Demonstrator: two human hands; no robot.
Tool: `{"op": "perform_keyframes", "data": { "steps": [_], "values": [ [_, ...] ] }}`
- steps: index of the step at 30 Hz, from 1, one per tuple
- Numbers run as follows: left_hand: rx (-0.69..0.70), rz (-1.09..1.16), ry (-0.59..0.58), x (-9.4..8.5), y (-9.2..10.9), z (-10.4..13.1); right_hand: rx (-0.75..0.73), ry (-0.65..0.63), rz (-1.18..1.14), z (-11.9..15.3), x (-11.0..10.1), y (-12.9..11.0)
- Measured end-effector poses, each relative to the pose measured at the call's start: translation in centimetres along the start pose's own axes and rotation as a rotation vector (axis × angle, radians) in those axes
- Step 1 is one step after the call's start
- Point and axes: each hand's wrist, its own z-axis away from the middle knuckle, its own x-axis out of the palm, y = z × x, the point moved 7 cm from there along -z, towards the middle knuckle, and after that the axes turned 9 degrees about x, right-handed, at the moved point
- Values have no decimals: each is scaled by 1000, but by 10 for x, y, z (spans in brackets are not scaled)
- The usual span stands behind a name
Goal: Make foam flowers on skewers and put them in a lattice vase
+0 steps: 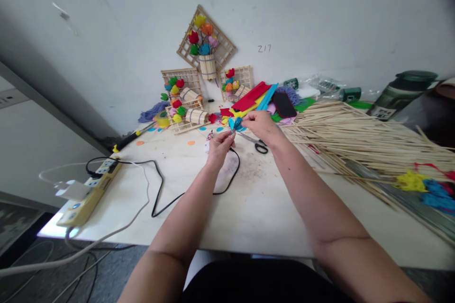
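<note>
In the head view a blue paper flower [234,123] is held above the table between my two hands. Closed around its base are the fingers of my left hand [219,147]. My right hand [262,127] pinches the petals at the flower's right side. Just behind the flower, scissors with black handles [261,147] lie on the table, partly hidden by my right hand. A small white item with a red pattern [209,138] shows beside my left fingers; its kind is unclear. Red paper sheets [250,97] and blue paper sheets [267,98] lie beyond my hands.
Bamboo sticks [355,132] cover the right side, with a dark bottle [401,92] behind. A phone [283,105] lies at the back. Lattice panels with paper flowers [206,52] lean on the wall. A power strip [88,199] and a black cable [161,184] occupy the left.
</note>
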Motion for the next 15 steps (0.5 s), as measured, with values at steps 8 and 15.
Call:
{"op": "perform_keyframes", "data": {
  "steps": [8, 15],
  "values": [
    [-37, 82, 26, 1, -2, 1, -13, 53, 9, 10, -2, -10],
    [-49, 105, 6, 1, -1, 1, 11, 42, -17, 12, 0, -11]
  ]
}}
